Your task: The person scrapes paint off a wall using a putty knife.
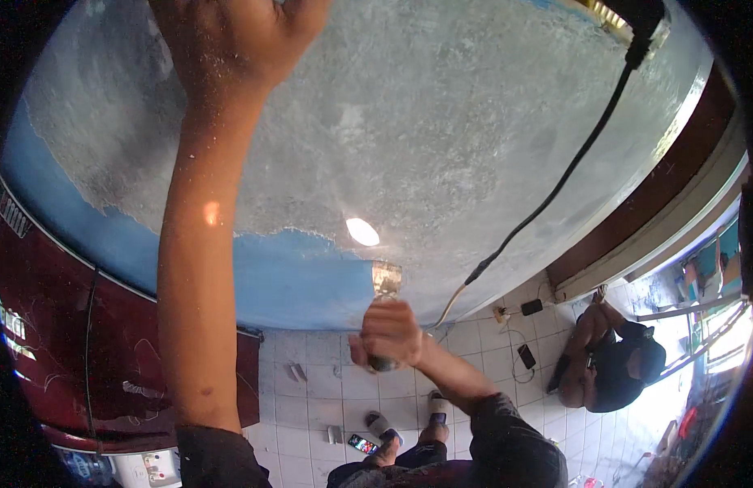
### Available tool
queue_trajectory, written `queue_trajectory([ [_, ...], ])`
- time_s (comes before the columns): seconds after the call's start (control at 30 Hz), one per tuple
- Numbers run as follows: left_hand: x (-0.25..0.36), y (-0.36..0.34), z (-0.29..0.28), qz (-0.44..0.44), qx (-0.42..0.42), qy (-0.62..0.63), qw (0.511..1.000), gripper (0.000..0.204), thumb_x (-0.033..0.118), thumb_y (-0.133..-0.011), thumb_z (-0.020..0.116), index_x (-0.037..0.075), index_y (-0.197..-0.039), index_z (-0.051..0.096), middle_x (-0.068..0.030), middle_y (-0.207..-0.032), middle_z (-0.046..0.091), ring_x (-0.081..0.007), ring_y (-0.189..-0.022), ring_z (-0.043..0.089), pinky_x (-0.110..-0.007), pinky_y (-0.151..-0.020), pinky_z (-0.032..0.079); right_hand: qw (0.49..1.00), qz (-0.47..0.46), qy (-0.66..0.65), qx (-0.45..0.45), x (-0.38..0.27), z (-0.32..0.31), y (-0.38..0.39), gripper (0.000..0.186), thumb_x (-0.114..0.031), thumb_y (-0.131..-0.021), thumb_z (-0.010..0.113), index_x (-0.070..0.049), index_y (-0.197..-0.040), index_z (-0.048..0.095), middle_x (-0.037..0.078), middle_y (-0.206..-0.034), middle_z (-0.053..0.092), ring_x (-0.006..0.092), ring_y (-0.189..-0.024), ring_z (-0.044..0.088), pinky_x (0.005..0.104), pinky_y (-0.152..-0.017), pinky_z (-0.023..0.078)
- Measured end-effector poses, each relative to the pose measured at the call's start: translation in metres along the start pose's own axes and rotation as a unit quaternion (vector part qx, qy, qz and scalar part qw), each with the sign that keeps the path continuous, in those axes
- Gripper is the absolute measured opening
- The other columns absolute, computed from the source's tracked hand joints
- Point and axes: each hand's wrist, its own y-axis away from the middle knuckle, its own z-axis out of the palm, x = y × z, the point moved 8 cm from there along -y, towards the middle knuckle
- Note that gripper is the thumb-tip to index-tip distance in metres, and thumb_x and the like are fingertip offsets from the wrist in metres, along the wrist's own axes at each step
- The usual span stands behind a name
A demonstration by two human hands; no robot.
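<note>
My right hand (390, 332) is wrapped round the handle of a scraper (387, 278), whose broad flat blade rests against the lower wall, at the edge of the blue paint (299, 272). Above that ragged paint edge the wall (368, 146) is bare grey plaster. My left arm reaches up across the wall, and my left hand (234, 41) is at the top edge of the view, near the plaster. Its fingers are mostly cut off, and pale dust specks lie on the skin. A bright oval of light falls just above the blade.
A black cable (567, 175) hangs down the wall at right. A dark red cabinet (51, 325) stands left. Another person (616, 358) crouches at right, near a phone on a cable (526, 355). A lit phone (362, 443) lies on the tiled floor (319, 386) by my feet.
</note>
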Motion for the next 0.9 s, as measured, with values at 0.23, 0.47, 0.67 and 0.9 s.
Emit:
queue_trajectory([
  [0.23, 0.007, 0.002, -0.002, -0.055, -0.054, 0.016, 0.997, 0.039, 0.024, -0.077, 0.057, -0.002, -0.107, 0.054, -0.0210, -0.111, 0.053, -0.0377, -0.103, 0.050, -0.047, -0.092, 0.036, 0.989, -0.068, -0.120, 0.062, -0.002, 0.005, 0.012, 0.033, 0.008, -0.066, 0.061, -0.010, -0.053, 0.037, -0.001, -0.050, 0.040, 0.0146, -0.041, 0.041, 0.0284, -0.039, 0.031],
  [0.47, -0.001, 0.012, -0.003, -0.021, -0.057, -0.028, 0.998, 0.037, 0.024, -0.078, 0.057, -0.001, -0.105, 0.055, -0.0216, -0.111, 0.053, -0.0381, -0.104, 0.050, -0.048, -0.093, 0.036, 0.938, -0.152, -0.127, 0.284, -0.009, -0.011, 0.018, 0.023, -0.007, -0.065, 0.066, -0.008, -0.058, 0.044, 0.002, -0.057, 0.044, 0.0170, -0.048, 0.047, 0.0313, -0.044, 0.038],
  [0.67, 0.010, 0.003, -0.003, -0.027, -0.029, -0.008, 0.999, 0.036, 0.024, -0.078, 0.057, 0.000, -0.105, 0.055, -0.0218, -0.112, 0.053, -0.0376, -0.105, 0.049, -0.048, -0.094, 0.035, 0.983, 0.021, -0.099, 0.151, 0.057, 0.042, 0.021, 0.019, -0.017, -0.061, 0.067, -0.011, -0.063, 0.049, 0.002, -0.062, 0.052, 0.0188, -0.054, 0.054, 0.0341, -0.048, 0.045],
  [0.9, 0.013, -0.001, -0.001, 0.020, -0.043, -0.038, 0.998, 0.035, 0.018, -0.077, 0.057, 0.000, -0.107, 0.053, -0.0195, -0.108, 0.051, -0.0359, -0.103, 0.049, -0.045, -0.091, 0.036, 0.992, -0.088, -0.029, 0.081, 0.028, 0.025, 0.019, 0.037, -0.018, -0.081, 0.063, -0.013, -0.052, 0.041, 0.002, -0.050, 0.040, 0.0191, -0.047, 0.046, 0.0342, -0.042, 0.034],
])
